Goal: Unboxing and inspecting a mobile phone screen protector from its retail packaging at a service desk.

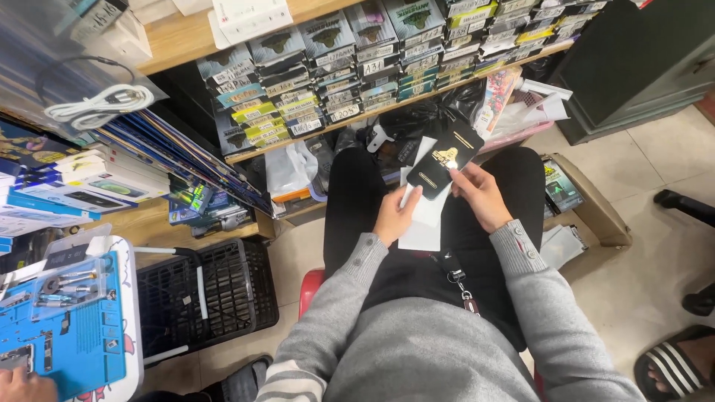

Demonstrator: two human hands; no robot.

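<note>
- Hands of a seated person in a grey sweater meet over a lap in black trousers, seen from above.
- Left hand (395, 216) is closed around a dark phone (430, 181), gripping its lower edge, with a white sheet (424, 227) lying under the hand on the lap.
- Right hand (480, 195) pinches the lower corner of a black flat packet with a gold emblem (456, 149), held tilted just above and touching the phone.
- Keys on a black strap (456, 279) hang at the person's waist, below the hands.
- Wooden shelf (387, 100) ahead of the knees carries tight rows of small labelled boxes (335, 74), well beyond the hands.
- Coiled white cable (97, 104) rests on a clear bag at upper left, above slanting stacks of flat boxed goods (112, 186).
- Black plastic crate (201, 294) sits on the floor left of the person's leg.
- Blue repair mat (71, 335) lies on a white surface at lower left, with metal tools in a clear tray (63, 290) on it; another person's hand (22, 385) touches the mat's near corner.
- Cardboard box (588, 205) stands on the tiled floor right of the knees.
- Striped sandal on a foot (674, 368) shows at the lower right corner, belonging to someone else.
</note>
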